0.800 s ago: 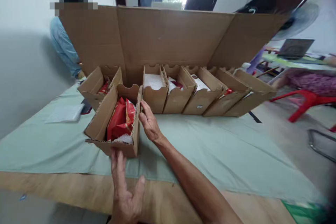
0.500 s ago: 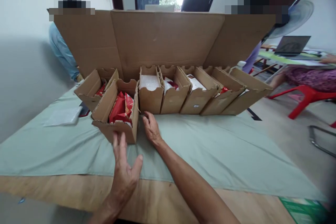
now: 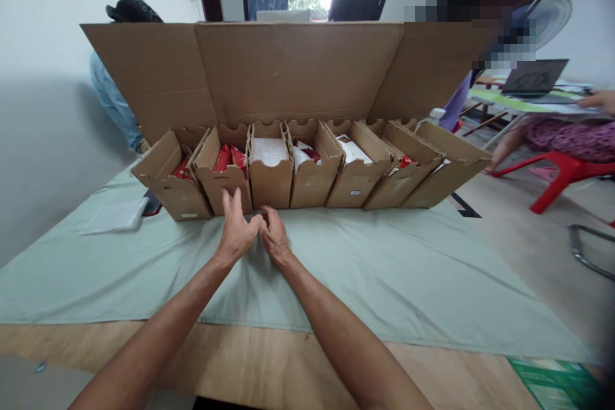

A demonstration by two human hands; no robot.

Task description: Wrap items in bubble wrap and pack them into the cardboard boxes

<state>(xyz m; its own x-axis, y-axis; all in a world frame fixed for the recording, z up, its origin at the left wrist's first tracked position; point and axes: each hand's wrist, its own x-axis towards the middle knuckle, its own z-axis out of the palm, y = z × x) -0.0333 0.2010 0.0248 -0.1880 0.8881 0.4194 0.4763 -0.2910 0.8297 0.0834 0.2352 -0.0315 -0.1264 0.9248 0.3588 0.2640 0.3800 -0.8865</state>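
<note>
Several small open cardboard boxes stand in a row on a pale green cloth (image 3: 384, 269). The second box from the left (image 3: 225, 186) holds red packets (image 3: 225, 157). My left hand (image 3: 236, 227) presses its outstretched fingers flat against that box's front wall. My right hand (image 3: 273, 234) rests beside it on the cloth, fingers loosely curled, touching the left hand and holding nothing. The third box (image 3: 270, 176) holds white bubble wrap.
A large cardboard sheet (image 3: 288, 70) stands upright behind the row. A flat white packet (image 3: 115, 214) lies on the cloth at left. A person in blue sits behind at left; another sits at right by a red chair (image 3: 562, 176) and a laptop (image 3: 533, 77).
The box with red packets slid away from me into the gap in the row. My left hand followed it forward; my right hand came off its side and lowered to the cloth.
</note>
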